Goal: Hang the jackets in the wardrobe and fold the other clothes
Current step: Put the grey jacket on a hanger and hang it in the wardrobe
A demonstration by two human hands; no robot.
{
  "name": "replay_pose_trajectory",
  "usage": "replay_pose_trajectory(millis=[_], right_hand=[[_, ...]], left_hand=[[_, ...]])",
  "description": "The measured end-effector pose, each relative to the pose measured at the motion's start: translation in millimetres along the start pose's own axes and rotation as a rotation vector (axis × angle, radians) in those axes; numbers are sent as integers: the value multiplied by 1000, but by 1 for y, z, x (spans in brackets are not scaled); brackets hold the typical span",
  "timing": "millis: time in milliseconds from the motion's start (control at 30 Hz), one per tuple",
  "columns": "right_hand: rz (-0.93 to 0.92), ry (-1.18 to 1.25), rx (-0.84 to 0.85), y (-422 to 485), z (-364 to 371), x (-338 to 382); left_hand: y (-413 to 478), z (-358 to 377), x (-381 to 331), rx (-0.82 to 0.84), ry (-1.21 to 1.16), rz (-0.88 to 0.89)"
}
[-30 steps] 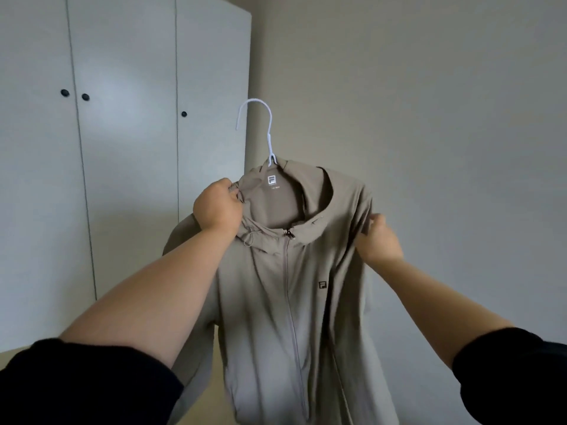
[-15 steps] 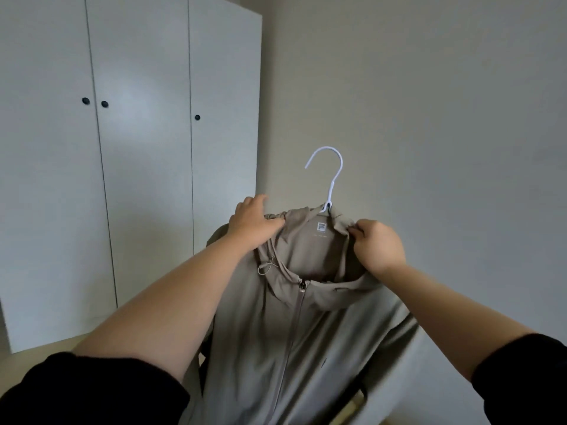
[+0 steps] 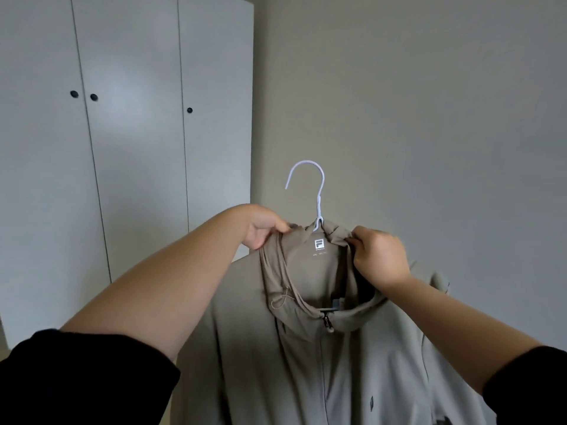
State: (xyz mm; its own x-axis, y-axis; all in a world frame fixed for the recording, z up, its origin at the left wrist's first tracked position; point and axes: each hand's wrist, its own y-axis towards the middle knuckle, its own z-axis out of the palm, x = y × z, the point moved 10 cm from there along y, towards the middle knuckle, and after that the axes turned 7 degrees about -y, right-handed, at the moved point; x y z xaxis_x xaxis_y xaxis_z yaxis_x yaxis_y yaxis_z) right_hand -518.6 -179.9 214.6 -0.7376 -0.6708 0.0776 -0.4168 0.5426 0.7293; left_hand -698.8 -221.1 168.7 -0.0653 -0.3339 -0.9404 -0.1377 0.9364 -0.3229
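Taupe cloth at the collar is taken up in both hands. The left hand (image 3: 264, 227) pinches the collar edge on its own side, thumb on top and fingers curled beneath. The right hand (image 3: 379, 256) is closed in a fist round the bunched collar and hood on the other side. Between them a white hanger (image 3: 320, 200) rises out of the neck opening, its hook upright and caught on nothing. The hanger's arms are hidden inside the cloth, so their seating in the shoulders cannot be confirmed. The jacket (image 3: 306, 363) hangs below the hands, zipped to the neck and held in the air before a plain wall (image 3: 429, 118), just right of the wardrobe (image 3: 138, 148). All three visible wardrobe doors are closed. Assessment: the jacket is on the hanger but not yet hung. Risks noted: neither hand holds the hanger itself, and a door needs a free hand. Releasing one side could let the smooth fabric slide off a hanger arm, or tip the hanger out of the neck. The bunched hood may also snag the hook at the rail.
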Motion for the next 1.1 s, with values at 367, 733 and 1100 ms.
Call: replay_pose_trajectory(millis=[367, 733, 1100], right_hand=[[88, -103, -80, -9, -23, -35], [185, 100, 34, -3, -23, -57], [385, 898, 1232, -74, 56, -29]], left_hand=[[-10, -30, -63, -671, 791, 436], [11, -22, -25, -501, 609, 253], [-14, 25, -55, -560, 584, 883]])
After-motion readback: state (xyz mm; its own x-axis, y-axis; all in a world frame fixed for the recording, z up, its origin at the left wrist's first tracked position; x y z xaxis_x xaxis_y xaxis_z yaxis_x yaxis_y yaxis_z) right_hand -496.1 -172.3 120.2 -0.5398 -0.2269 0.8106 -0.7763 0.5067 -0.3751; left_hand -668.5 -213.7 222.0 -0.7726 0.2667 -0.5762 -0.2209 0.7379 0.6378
